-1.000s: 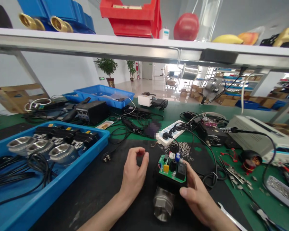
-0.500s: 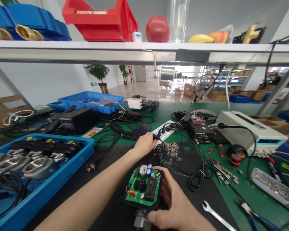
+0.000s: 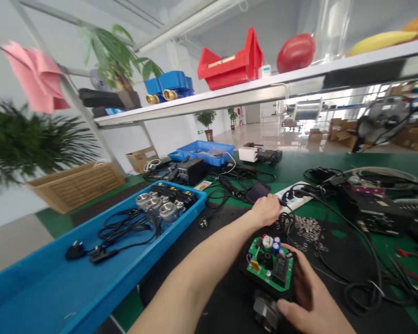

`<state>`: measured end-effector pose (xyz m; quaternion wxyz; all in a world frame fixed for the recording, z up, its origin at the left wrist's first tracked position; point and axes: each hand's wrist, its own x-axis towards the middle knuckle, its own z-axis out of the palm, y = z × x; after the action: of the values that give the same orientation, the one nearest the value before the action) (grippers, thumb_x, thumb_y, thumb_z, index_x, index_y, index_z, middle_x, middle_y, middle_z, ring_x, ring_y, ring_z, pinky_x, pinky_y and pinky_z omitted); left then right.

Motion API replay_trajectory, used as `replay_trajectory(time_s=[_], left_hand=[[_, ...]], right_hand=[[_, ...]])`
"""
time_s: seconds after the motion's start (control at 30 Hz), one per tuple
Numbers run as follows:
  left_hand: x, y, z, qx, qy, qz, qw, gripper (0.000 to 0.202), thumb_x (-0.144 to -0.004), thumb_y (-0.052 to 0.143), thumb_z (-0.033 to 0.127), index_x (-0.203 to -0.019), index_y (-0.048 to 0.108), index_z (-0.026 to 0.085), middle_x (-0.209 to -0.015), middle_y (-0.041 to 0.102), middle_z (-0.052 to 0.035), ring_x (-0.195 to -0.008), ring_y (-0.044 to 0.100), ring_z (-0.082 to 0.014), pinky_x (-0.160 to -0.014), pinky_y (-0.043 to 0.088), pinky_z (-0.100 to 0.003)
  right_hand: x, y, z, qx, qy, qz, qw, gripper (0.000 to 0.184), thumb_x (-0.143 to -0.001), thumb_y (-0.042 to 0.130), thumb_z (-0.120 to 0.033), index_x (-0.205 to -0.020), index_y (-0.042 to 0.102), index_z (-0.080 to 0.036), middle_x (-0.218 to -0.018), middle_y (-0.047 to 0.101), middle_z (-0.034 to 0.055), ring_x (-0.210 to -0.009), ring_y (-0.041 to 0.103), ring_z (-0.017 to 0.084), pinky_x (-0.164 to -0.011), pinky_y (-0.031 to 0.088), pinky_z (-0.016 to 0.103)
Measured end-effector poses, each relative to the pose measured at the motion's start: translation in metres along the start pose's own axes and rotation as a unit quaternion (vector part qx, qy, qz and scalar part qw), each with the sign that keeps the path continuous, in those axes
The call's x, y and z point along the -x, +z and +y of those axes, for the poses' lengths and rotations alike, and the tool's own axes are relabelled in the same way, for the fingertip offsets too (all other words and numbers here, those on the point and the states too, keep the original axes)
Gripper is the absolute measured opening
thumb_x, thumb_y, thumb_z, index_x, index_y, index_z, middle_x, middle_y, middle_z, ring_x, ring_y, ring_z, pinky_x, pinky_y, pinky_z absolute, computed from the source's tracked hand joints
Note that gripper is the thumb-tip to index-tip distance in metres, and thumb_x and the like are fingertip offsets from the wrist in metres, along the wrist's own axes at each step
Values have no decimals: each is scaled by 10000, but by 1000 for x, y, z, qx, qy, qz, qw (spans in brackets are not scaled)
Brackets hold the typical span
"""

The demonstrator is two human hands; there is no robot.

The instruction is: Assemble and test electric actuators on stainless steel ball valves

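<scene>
My right hand (image 3: 313, 290) is wrapped round the right side of a black housing with an exposed green circuit board (image 3: 264, 264), fingers behind and thumb near its metal fitting (image 3: 264, 311). Capacitors and a black block stand on the board. My left hand (image 3: 265, 210) reaches forward to the white power strip (image 3: 301, 198), its fingers closed on a black plug (image 3: 282, 202) beside the strip; the fingertips are partly hidden. Black cables (image 3: 287, 222) run down from there. Several small metal nuts (image 3: 306, 227) lie scattered to the right of my left hand.
At the left, a blue tray (image 3: 125, 278) holds metal-bodied units (image 3: 167, 212) and corded plugs (image 3: 75, 250). A shelf (image 3: 230, 95) crosses above the bench with a red bin (image 3: 230, 69). Looped cable (image 3: 364, 290) and a black control box (image 3: 372, 211) lie right.
The view has swung left, showing more of the blue tray, a wicker box and plants. Both hands stay at the same things, the left by the strip and the right on the board housing.
</scene>
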<state>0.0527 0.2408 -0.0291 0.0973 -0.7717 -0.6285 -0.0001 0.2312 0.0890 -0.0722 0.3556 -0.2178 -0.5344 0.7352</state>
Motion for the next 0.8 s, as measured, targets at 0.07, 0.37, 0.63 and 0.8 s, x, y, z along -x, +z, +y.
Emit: replay_trajectory(time_s=[0.07, 0.37, 0.63, 0.8], left_hand=[[1, 2, 2, -12, 2, 6, 1000, 338, -1004, 634, 354, -1270, 618, 146, -1228, 661, -104, -1033, 682, -222, -865, 609, -410], [0, 8, 5, -27, 11, 23, 999, 326, -1007, 630, 348, -1251, 621, 132, -1189, 668, -104, -992, 686, -210, -831, 612, -385], [5, 11, -1, -3, -4, 41, 999, 339, -1009, 623, 374, -1263, 620, 148, -1208, 667, -99, -1015, 685, -218, -857, 609, -408], [5, 14, 5, 10, -27, 55, 998, 349, -1012, 621, 374, -1278, 613, 149, -1212, 668, -100, -1015, 688, -217, -863, 609, -413]], right_hand=[[0, -8, 12, 12, 0, 4, 1000, 984, -754, 856, -432, -1521, 250, -322, -1553, 457, 164, -1423, 514, 320, -1185, 451, 472], [0, -26, 33, 23, -1, 13, 1000, 1059, -740, 860, -400, -1572, 210, -319, -1587, 422, 188, -1438, 496, 377, -1163, 485, 488], [1, -15, 23, 16, -1, 17, 1000, 1029, -737, 864, -403, -1558, 251, -307, -1585, 431, 183, -1458, 478, 354, -1193, 440, 503], [-1, -4, 11, 10, -6, 8, 1000, 973, -716, 863, -439, -1517, 330, -293, -1570, 454, 168, -1459, 475, 343, -1203, 419, 495]])
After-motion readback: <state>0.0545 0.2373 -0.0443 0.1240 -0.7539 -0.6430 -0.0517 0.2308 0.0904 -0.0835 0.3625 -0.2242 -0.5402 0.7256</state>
